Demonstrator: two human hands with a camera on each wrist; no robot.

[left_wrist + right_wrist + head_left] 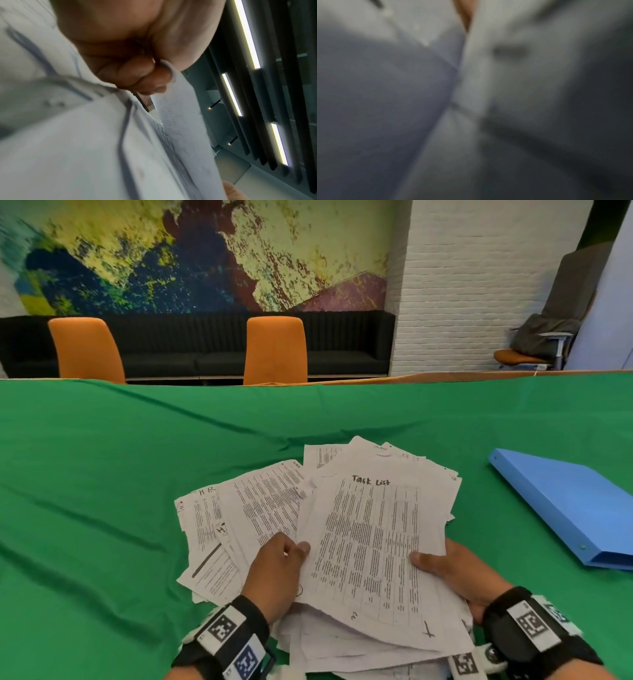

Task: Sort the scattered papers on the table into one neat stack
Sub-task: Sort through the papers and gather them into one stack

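Note:
A loose fan of printed white papers (pixel 267 508) is held above the green-covered table (pixel 102 474) at the near middle. On top lies a sheet headed "Task List" (pixel 370 542). My left hand (pixel 277 570) grips the left edge of that sheet, thumb on top; in the left wrist view its curled fingers (pixel 137 75) pinch a paper edge (pixel 178 108). My right hand (pixel 455 570) holds the bundle's right side, thumb pressed on the top sheet and fingers hidden underneath. The right wrist view shows only blurred paper (pixel 505 81) close up.
A blue ring binder (pixel 568 505) lies shut on the table to the right of the papers. Two orange chairs (pixel 274 350) stand at the table's far edge before a black bench. Bare green cloth spreads left and beyond.

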